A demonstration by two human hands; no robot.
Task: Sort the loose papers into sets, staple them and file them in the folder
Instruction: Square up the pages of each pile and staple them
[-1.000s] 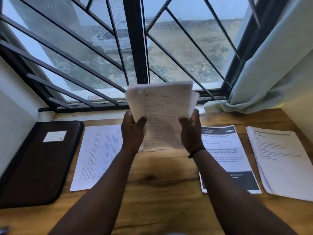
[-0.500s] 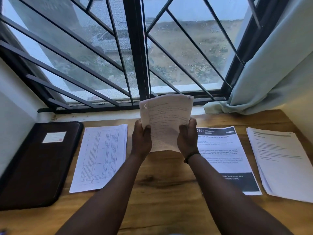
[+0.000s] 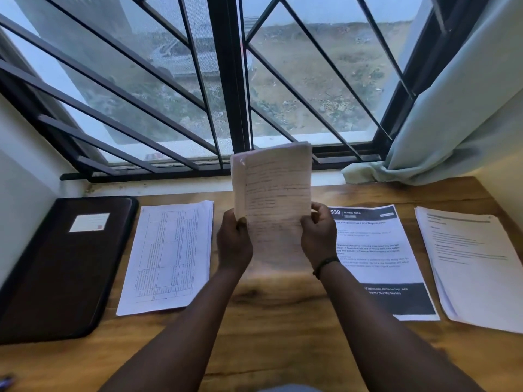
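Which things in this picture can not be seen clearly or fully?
- Handwritten stack, head view: text blurred, sheet count unreadable.
- Folder: closed, contents hidden; label too small.
- Rightmost pile: cut off by the right edge.
- Banner sheet: its left side is hidden by the right hand.
- Stapler: none visible.

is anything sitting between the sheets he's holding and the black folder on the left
Yes. The handwritten stack, gripped upright by the left hand and right hand, has the table-printed pile lying flat on the desk between it and the closed folder. It lies low, so lifting over it should clear it.
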